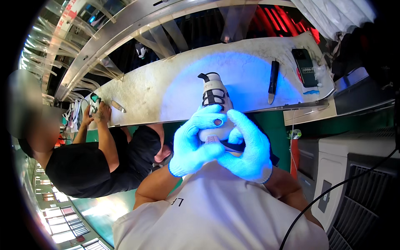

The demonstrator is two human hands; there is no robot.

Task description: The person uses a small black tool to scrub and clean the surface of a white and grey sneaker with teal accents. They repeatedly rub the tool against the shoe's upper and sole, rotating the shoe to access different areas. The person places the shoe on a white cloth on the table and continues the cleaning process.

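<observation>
Sneaker, white with black straps, sits at the near edge of the table under blue light, gripped at its near end by both gloved hands: left hand and right hand closed around it. A dark knife-like tool and a black phone-like device lie toward the right end. A co-worker handles another shoe at the left end.

both gloved hands raised together at chest, left hand and right hand fingers curled in a grip, forearms bent inward
</observation>
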